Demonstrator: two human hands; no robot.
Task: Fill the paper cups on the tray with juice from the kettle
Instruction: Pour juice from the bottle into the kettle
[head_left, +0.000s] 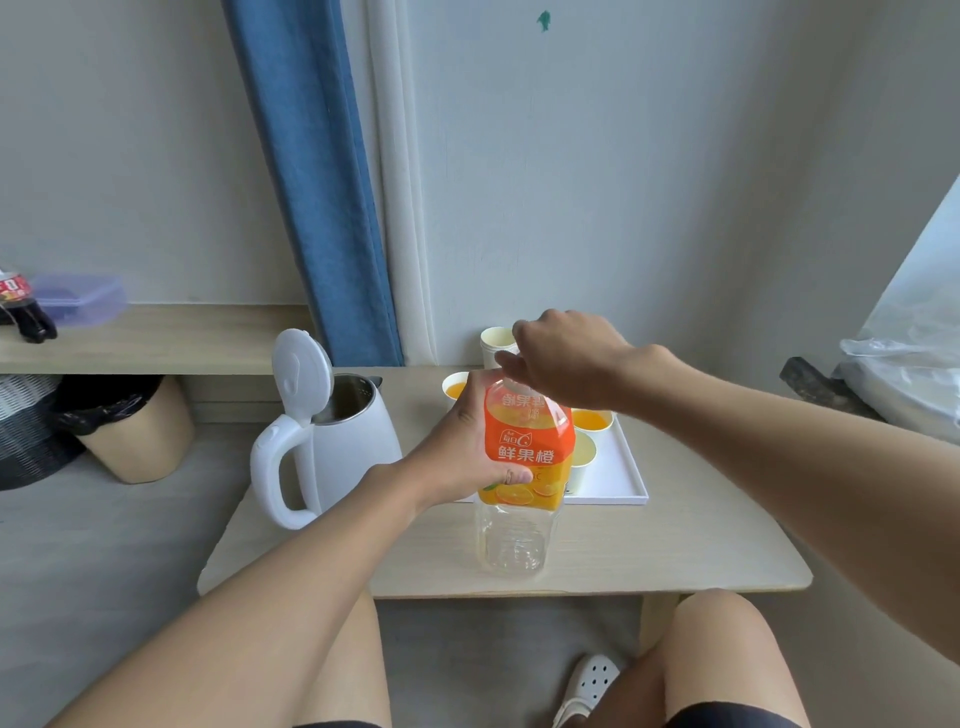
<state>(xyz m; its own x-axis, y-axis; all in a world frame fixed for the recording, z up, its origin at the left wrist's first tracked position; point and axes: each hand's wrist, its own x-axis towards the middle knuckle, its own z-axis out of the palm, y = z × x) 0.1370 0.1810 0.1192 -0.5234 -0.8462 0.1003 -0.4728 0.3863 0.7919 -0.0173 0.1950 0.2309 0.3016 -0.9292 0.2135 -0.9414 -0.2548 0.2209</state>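
A light wooden worktop (675, 551) at the near side carries a clear plastic bottle (514, 530) with an orange label, which stands upright and looks empty in its lower part. The left hand (462, 457) grips this bottle, its fingers (470, 402) wrapped around the label. The right hand (566, 358) is over the top of the bottle with its fingers curled around it; the cap is hidden under them. Just left of the bottle stands a white electric kettle (343, 447) with its lid raised. Behind the bottle lies a white rectangular tray (631, 478) with white paper cups: two filled cups (454, 387) (592, 421) hold orange juice, and a third cup (583, 451) shows a pale inside. A further paper cup (496, 340) stands near the wall
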